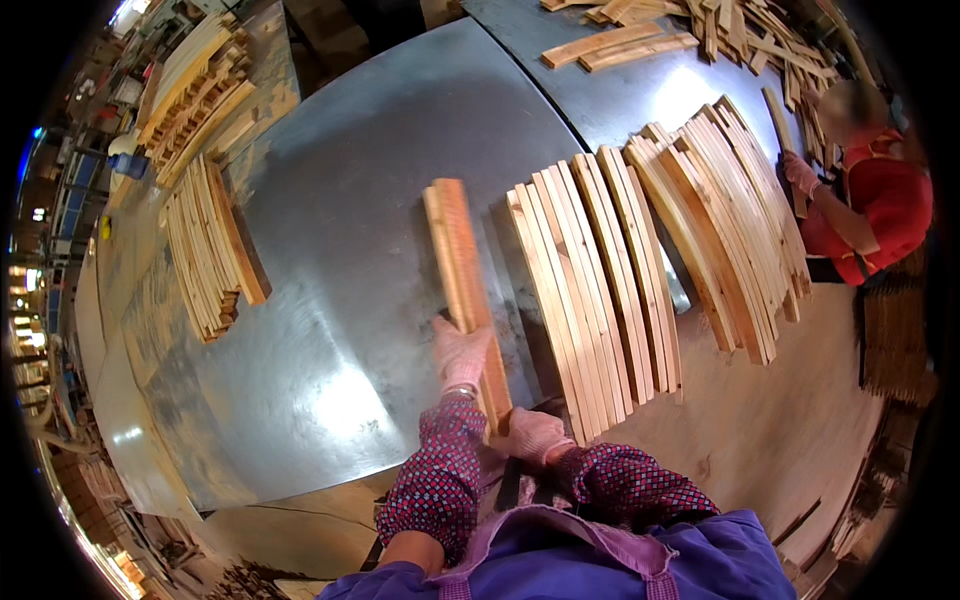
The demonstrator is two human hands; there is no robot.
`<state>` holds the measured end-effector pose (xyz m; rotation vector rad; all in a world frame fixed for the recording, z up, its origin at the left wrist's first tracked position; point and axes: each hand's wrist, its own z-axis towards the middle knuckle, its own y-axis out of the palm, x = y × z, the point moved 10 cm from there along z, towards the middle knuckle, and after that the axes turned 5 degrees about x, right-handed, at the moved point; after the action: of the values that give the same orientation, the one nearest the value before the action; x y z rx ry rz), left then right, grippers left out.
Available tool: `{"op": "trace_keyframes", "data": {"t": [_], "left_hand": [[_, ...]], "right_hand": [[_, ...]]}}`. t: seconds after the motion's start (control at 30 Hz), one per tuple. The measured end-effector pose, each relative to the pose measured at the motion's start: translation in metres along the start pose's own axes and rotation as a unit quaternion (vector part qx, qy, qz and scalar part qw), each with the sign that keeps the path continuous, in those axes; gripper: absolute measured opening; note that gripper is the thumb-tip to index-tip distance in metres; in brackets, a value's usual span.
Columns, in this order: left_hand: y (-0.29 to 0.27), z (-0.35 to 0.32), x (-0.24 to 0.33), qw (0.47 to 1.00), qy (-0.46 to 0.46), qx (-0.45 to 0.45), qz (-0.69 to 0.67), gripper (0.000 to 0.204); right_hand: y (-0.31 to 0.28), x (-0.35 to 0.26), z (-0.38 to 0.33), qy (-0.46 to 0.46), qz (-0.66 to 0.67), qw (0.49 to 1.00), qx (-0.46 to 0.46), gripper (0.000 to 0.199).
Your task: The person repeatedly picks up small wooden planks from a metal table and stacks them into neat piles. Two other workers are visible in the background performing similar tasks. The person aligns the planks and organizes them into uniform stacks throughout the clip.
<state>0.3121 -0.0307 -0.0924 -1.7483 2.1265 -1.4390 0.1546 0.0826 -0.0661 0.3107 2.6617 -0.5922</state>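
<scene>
A small stack of long wooden slats (460, 260) stands on edge on the metal table (350, 220), running away from me. My left hand (460, 355), in a pink work glove, grips the stack partway along its left side. My right hand (533, 436), also gloved, holds the near end of the same stack at the table's front edge. Just to the right lies a row of slats (590, 290) leaning side by side.
A second fanned pile of slats (730, 220) lies further right. Another pile (212, 245) sits at the left, with stacked boards (195, 90) behind it. A person in red (870, 200) works at the far right, hand on a slat. Loose slats (700, 30) litter the back.
</scene>
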Motion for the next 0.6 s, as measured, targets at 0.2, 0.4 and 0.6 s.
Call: {"op": "trace_keyframes", "data": {"t": [0.2, 0.4, 0.6], "left_hand": [[0.025, -0.044, 0.016, 0.975, 0.156, 0.127, 0.094, 0.069], [0.01, -0.002, 0.031, 0.998, 0.055, 0.02, -0.009, 0.074], [-0.022, 0.138, 0.179, 0.969, 0.231, 0.053, -0.064, 0.074]], "right_hand": [[0.015, 0.011, 0.008, -0.001, -0.053, 0.995, 0.085, 0.049], [-0.037, -0.019, -0.019, -0.018, 0.035, 0.999, 0.033, 0.059], [-0.088, 0.015, -0.028, -0.02, 0.208, 0.971, 0.118, 0.067]]}}
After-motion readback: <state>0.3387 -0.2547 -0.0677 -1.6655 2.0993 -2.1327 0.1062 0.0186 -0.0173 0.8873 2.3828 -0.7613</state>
